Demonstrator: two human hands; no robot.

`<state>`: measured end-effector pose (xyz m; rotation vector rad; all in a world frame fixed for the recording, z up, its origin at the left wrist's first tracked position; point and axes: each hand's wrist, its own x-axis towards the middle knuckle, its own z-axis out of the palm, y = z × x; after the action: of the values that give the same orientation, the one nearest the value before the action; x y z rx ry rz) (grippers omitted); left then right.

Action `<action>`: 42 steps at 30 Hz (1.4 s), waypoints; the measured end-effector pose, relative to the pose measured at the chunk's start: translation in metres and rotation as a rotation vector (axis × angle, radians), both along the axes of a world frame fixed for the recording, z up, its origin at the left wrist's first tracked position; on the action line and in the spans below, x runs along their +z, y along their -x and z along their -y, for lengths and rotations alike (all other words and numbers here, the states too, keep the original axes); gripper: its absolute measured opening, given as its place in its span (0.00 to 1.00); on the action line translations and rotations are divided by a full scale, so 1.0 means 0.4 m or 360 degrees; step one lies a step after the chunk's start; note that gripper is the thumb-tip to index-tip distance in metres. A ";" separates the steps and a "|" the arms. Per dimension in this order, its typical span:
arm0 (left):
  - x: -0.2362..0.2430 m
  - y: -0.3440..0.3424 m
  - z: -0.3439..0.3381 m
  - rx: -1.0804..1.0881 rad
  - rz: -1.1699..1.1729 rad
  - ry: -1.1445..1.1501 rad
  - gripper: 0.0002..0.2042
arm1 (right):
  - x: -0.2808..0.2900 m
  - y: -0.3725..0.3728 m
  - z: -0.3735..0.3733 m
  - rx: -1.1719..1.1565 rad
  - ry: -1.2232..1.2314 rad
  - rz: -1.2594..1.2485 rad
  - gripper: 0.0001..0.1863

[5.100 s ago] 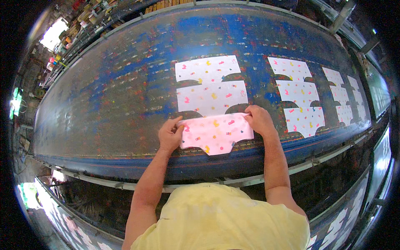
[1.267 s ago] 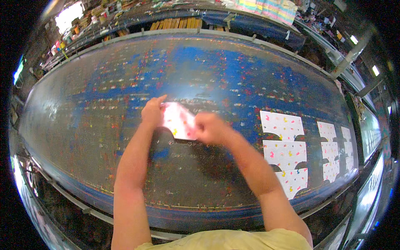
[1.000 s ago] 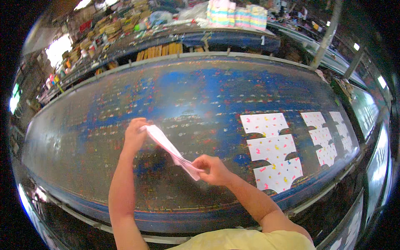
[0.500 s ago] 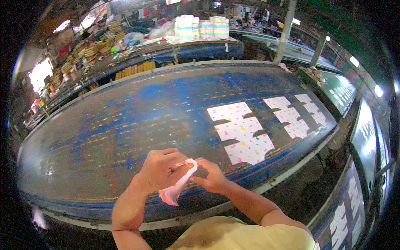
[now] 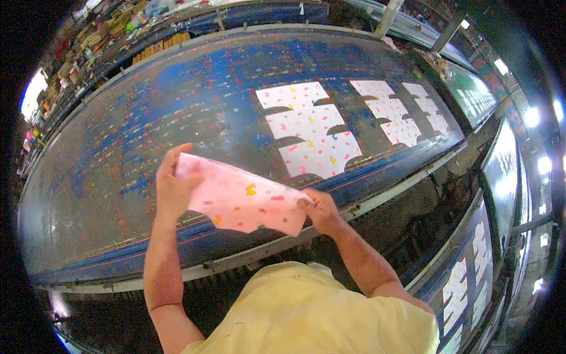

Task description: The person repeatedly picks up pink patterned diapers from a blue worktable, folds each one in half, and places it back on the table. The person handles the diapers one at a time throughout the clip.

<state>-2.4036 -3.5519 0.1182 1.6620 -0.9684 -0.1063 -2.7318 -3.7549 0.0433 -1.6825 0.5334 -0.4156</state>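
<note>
A pink fabric piece [image 5: 247, 197] with small coloured prints is stretched between my hands above the table's near edge. My left hand [image 5: 177, 183] grips its upper left corner, with the thumb over the cloth. At the opposite end, my right hand [image 5: 323, 212] pinches the edge between thumb and fingers. Past my right hand, white printed fabric pieces [image 5: 309, 130] with notched sides lie flat on the long, blue-stained dark table [image 5: 153, 153]. A second group [image 5: 389, 112] and a third [image 5: 425, 106] lie farther right.
Along the table's near side runs a pale rail [image 5: 247, 252]. More tables stand to the right, one holding printed pieces [image 5: 455, 289]. Posts [image 5: 388, 19] rise at the back right. A cluttered bench [image 5: 159, 35] with stacked goods lines the far left.
The pink fabric, bunched between my close hands before, is now spread out. My hands have moved apart, left hand leftward and up, right hand to the right. The view has tipped downward.
</note>
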 end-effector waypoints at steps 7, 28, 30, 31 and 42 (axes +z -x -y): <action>-0.223 0.255 0.224 -0.0125 -0.0581 -0.0285 0.31 | -0.025 0.141 0.378 -0.0400 0.0312 -0.0129 0.09; -0.417 0.318 0.634 0.0332 -0.0249 -0.0377 0.22 | -0.129 0.030 0.994 0.0210 0.1257 -0.0934 0.12; -0.433 0.310 0.644 0.0363 -0.0349 -0.0417 0.21 | -0.124 0.027 1.003 0.0240 0.1209 -0.0839 0.12; -0.439 0.307 0.645 0.0424 -0.0460 -0.0515 0.20 | -0.122 0.027 1.006 0.0243 0.1192 -0.0777 0.13; -0.448 0.311 0.647 0.0307 0.0086 -0.0380 0.13 | -0.039 0.072 0.746 0.0569 0.0968 -0.0165 0.13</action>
<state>-2.5282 -3.8106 -0.0611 1.9787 -0.8558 -0.0487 -2.7606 -4.0533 0.0277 -2.3436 0.1707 -0.2382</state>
